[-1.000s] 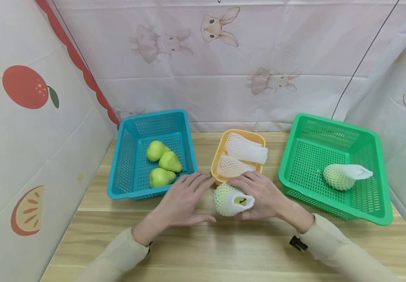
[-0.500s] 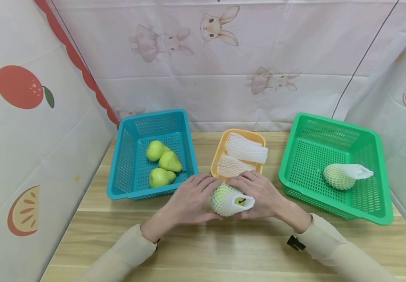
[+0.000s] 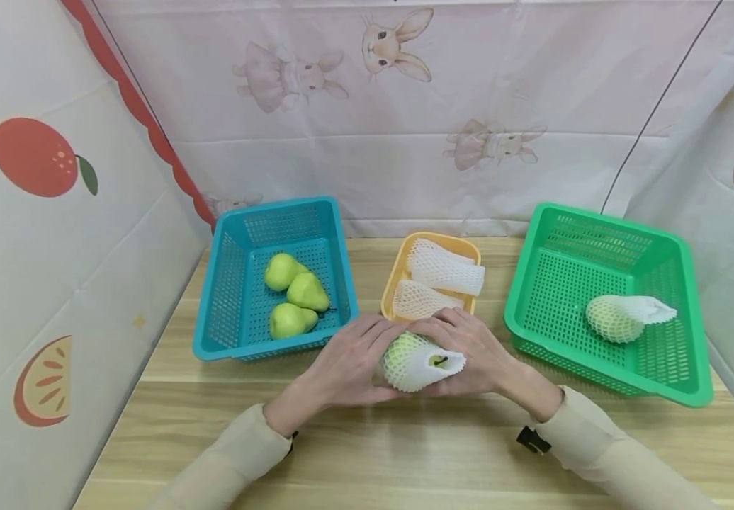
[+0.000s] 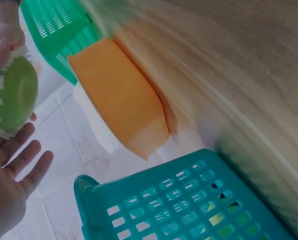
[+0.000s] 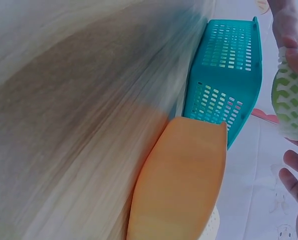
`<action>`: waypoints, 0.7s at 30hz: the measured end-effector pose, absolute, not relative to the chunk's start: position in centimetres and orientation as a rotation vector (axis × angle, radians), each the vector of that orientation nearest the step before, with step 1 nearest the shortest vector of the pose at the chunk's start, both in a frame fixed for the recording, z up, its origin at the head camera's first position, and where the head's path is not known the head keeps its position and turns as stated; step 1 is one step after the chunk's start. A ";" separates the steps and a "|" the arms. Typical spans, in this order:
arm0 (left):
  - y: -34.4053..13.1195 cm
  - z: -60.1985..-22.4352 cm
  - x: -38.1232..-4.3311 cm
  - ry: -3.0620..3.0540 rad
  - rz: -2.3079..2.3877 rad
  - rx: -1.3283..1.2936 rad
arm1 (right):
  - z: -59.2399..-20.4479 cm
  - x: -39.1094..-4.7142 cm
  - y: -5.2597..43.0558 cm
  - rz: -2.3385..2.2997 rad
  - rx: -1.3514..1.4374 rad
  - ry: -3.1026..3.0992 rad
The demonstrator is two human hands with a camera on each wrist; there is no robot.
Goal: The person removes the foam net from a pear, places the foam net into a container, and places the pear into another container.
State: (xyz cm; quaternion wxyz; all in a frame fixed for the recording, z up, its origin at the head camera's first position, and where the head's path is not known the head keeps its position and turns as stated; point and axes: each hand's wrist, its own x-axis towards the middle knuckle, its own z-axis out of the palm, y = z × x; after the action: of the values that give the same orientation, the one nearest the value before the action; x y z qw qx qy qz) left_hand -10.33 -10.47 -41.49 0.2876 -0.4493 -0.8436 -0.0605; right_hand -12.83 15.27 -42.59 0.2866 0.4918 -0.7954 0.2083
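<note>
White foam-net-wrapped green pear (image 3: 405,361) is sitting btwn both hands, near the front of small orange plastic tray (image 3: 389,294) w/ white foam-mesh sleeves (image 3: 446,269). L hand (image 3: 349,363) is pinching pear's L side, R hand (image 3: 474,354) is gripping its R. Three bare green pears (image 3: 290,321) are lying in blue perforated plastic basket (image 3: 204,304); second wrapped pear (image 3: 614,320) is lying in green perforated plastic basket (image 3: 555,283).
</note>
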 end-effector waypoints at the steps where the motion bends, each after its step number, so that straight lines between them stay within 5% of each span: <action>1: -10.5 -41.5 -10.4 -2.245 -0.163 -1.204 | -42.6 -12.8 15.3 0.564 1.316 -2.131; 21: -10.5 -41.4 -10.6 -2.124 -0.211 -1.224 | -42.5 -12.6 15.5 0.682 1.386 -2.069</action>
State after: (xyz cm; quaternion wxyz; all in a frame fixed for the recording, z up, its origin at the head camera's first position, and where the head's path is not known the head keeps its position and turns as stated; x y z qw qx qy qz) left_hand -10.61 -10.54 -41.38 0.3338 -0.4688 -0.8138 -0.0809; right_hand -12.62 15.50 -42.48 0.2762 0.5158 -0.7702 0.2538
